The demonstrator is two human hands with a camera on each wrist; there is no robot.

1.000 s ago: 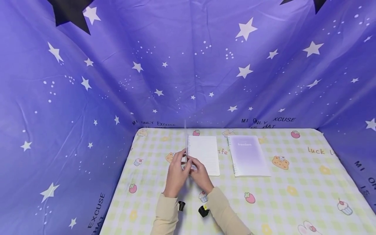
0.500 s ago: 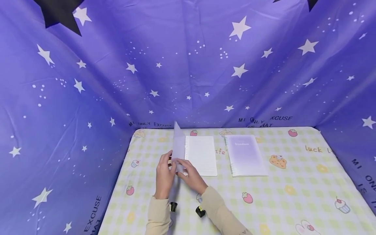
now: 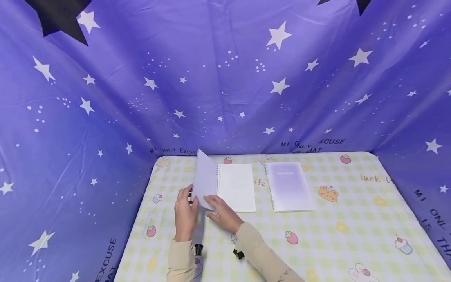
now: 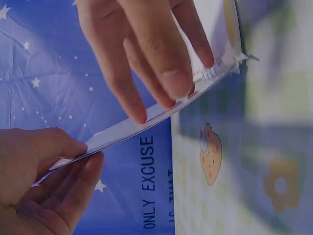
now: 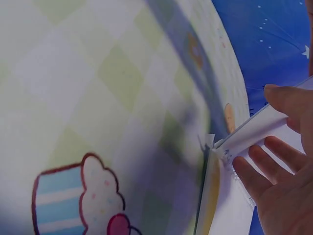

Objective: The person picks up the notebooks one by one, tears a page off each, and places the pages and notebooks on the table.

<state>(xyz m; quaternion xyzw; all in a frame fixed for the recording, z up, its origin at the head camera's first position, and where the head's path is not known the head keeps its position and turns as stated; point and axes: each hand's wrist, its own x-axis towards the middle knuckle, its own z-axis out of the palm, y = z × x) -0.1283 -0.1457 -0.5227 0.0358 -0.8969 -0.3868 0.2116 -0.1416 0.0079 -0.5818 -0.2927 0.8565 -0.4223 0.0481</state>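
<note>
A spiral notebook (image 3: 237, 192) lies with its ruled page showing and its pale purple cover (image 3: 205, 178) raised steeply on the left. My left hand (image 3: 184, 215) pinches the outer edge of this cover between thumb and fingers; the left wrist view shows the pinch by the left hand (image 4: 54, 171) closely. On the inner side, my right hand (image 3: 223, 213) touches the cover with fairly straight fingers, near its lower edge. In the right wrist view, the right hand (image 5: 288, 181) has its thumb by the cover's edge and its fingers spread against the inner face.
A second, closed purple spiral notebook (image 3: 290, 188) lies to the right. A checkered tablecloth (image 3: 338, 243) with printed cartoons covers the table. Purple star-printed curtains (image 3: 225, 78) enclose the back and sides. Small black devices (image 3: 199, 249) sit at both wrists.
The cover has swung leftward from nearly upright, so more of its inner face shows. Both hands have moved left with it, and the right fingers have spread from beside the left hand.
</note>
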